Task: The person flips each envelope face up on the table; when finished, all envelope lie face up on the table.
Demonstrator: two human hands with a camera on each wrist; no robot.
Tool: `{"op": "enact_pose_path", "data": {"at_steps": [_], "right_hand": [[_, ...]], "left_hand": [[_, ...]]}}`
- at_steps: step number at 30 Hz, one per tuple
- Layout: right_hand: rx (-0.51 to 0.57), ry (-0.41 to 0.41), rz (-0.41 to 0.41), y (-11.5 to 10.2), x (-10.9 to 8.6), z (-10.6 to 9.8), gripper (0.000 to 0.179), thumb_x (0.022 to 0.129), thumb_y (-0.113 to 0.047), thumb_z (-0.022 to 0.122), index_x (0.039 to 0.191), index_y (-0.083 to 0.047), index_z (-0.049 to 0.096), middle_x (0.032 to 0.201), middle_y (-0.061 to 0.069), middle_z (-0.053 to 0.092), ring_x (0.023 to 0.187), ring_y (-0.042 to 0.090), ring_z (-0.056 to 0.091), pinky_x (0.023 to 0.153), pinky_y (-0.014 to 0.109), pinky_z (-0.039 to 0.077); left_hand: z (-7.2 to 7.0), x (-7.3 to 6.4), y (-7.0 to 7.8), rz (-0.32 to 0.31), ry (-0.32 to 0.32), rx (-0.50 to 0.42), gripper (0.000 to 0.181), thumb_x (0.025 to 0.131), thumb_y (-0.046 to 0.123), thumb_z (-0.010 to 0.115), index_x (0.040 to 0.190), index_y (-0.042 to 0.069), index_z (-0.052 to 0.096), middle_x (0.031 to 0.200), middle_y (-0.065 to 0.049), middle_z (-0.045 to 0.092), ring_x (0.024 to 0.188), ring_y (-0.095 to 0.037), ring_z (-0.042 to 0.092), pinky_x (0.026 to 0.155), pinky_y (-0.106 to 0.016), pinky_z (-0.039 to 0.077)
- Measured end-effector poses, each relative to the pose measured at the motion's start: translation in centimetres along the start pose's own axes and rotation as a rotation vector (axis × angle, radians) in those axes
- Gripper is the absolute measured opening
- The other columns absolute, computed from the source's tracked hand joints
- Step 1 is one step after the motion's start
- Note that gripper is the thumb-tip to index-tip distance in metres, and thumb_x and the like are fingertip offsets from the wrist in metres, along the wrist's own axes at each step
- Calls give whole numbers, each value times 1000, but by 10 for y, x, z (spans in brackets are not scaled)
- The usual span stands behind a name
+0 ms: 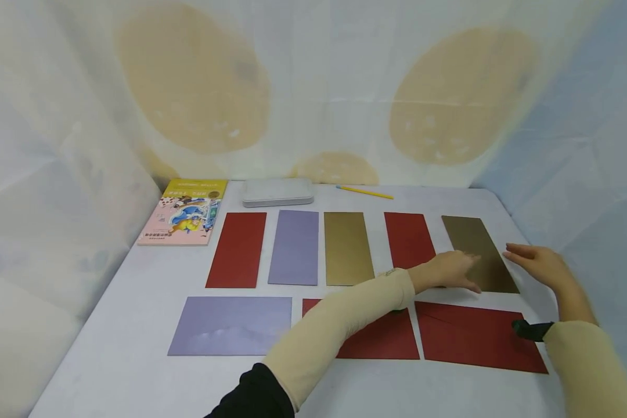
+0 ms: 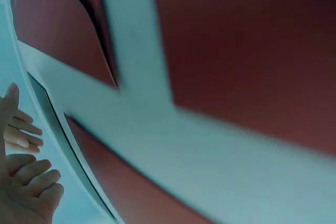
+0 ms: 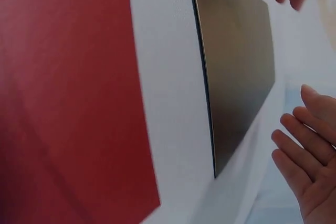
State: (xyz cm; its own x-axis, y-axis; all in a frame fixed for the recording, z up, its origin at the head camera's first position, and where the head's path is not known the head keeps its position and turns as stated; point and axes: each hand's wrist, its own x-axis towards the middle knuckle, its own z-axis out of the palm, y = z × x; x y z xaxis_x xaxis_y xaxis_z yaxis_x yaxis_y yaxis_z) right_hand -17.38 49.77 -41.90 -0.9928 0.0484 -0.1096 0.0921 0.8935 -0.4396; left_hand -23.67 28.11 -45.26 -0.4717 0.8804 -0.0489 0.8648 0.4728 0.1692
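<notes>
The head camera looks forward and down from the near side, farthest back, over the white-covered table [image 1: 110,337]. The left wrist camera is very close to flat, red, four-sided cards [image 2: 252,51], tipped sideways. The right wrist camera, also close and tipped, shares the far-right flat, shiny, brown card [image 3: 236,61] with the head camera.

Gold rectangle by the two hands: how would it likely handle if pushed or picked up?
The gold rectangle is probably fairly stiff, since its edges look straight and its face flat. Looking thin, it is likely light for its size. Its smooth face suggests it might be slippery.
</notes>
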Motion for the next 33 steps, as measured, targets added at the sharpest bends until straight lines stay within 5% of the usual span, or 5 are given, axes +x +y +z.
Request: {"op": "enact_pose_path", "data": {"at_steps": [4, 11, 24, 33], "right_hand": [[10, -5, 9, 3, 7, 3, 66, 101, -41, 46, 139, 13, 37, 134, 42, 37, 120, 62, 32, 88, 72, 31], [-33, -52, 19, 8, 16, 8, 71, 100, -41, 47, 139, 16, 31, 134, 43, 33, 118, 63, 32, 88, 70, 34], [-16, -39, 9, 3, 21, 14, 70, 100, -42, 47, 139, 15, 33, 134, 44, 33, 117, 63, 33, 89, 72, 32], [24, -42, 43, 3, 25, 16, 70, 100, -43, 47, 141, 13, 32, 136, 43, 32, 118, 63, 32, 89, 71, 32]], "left_hand": [[7, 8, 8, -70, -12, -14, 92, 81, 65, 64, 151, 16, 32, 151, 9, 36, 135, -1, 31, 104, -12, 26], [4, 5, 9, -214, -16, -44, 93, 73, 65, 72, 148, 21, 38, 144, 11, 41, 127, -1, 42, 97, -17, 38], [2, 7, 7, -229, -65, 8, 84, 76, 66, 68, 143, 22, 46, 136, 14, 49, 117, 1, 49, 86, -15, 44], [-1, 2, 12, -231, -17, 12, 55, 74, 64, 72, 113, 26, 66, 108, 14, 60, 82, 3, 54, 65, -16, 47]]}}
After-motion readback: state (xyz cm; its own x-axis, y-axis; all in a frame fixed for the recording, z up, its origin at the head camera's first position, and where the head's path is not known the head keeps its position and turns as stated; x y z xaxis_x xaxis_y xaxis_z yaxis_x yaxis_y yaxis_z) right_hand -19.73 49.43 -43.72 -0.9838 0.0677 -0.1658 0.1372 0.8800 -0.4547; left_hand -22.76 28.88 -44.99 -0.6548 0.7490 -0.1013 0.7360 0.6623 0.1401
